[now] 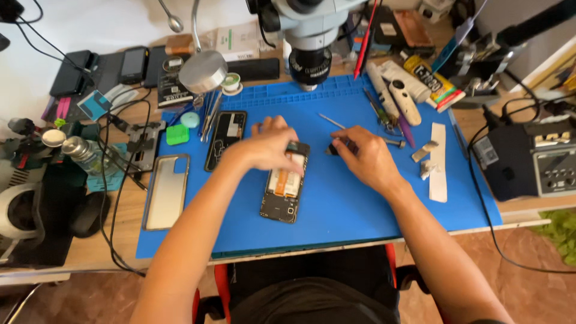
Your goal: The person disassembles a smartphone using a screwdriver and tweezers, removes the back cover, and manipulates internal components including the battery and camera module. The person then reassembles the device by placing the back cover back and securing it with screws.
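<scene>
An opened black smartphone with its back off, showing a pale battery and orange strip inside, lies near the middle of a blue rubber work mat that covers the wooden bench. The left hand rests over the phone's top end, fingers curled down and pinching a small dark part at the upper edge. The right hand sits just beside it on the mat, fingers closed around a thin metal tool whose shaft points up and away to the left; a small dark piece shows at its fingertips.

Left of the phone lies a black phone frame, and further left a clear soft phone case straddles the mat's edge. A microscope head hangs above the mat's far side. A strip of white tape lies right of the hands, and a black box-shaped station stands at the bench's right end.
</scene>
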